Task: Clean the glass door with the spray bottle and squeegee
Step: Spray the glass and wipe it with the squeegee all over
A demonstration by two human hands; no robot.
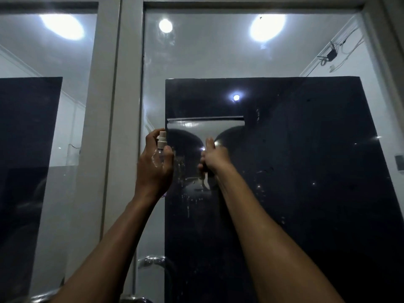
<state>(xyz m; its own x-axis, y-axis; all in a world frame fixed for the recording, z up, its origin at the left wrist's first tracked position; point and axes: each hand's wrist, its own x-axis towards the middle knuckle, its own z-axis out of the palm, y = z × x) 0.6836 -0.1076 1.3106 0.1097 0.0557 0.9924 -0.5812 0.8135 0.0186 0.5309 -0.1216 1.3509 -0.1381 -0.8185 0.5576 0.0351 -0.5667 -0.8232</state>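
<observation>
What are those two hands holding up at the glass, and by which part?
Left hand grips the spray bottle round its body; right hand holds the squeegee by its handle.

Interior seen beyond pale grey metal framing point(113, 106): white ceiling point(218, 60) with round recessed lights at 11, 12 and 1 o'clock; tall dark rectangular panels point(306, 171) at centre and 9 o'clock; loose white cables point(341, 51) along the cornice at 2 o'clock.

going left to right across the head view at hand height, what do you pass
dark panel behind the left pane → door frame post → left hand gripping the spray bottle → squeegee held up on the glass by the right hand → droplet-speckled glass door
</observation>
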